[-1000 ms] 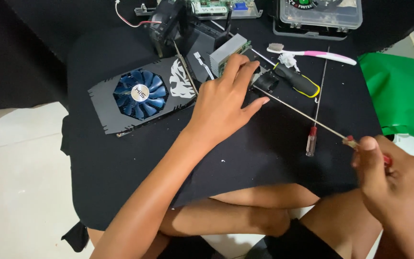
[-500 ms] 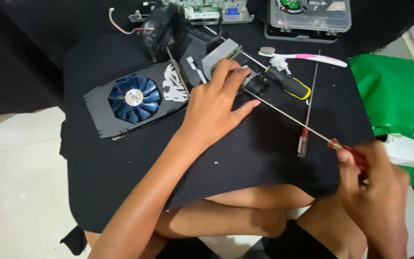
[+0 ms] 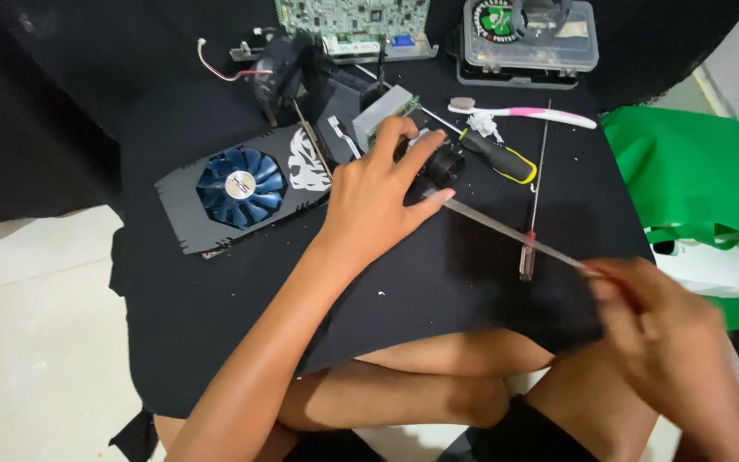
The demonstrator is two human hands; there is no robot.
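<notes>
My left hand (image 3: pixel 375 192) rests on a small black round part (image 3: pixel 444 162) on the black cloth, fingers spread over it and touching a grey metal block (image 3: pixel 381 114). My right hand (image 3: pixel 665 329), blurred at the lower right, grips the handle of a long thin screwdriver (image 3: pixel 506 229) whose shaft runs up-left to the black part under my left fingers. A graphics card with a blue fan (image 3: pixel 241 184) lies just left of my left hand.
A second screwdriver with a red-and-clear handle (image 3: pixel 534 205) lies upright on the cloth. A black-and-yellow-handled tool (image 3: pixel 499 157), a pink toothbrush (image 3: pixel 528 112), a clear parts box (image 3: pixel 529 38), a green circuit board (image 3: pixel 352 19) and green fabric (image 3: pixel 699 184) surround the work.
The view has shifted so everything sits lower in the frame. My right hand has slid left and up with the screwdriver handle. My left hand stays on the black part.
</notes>
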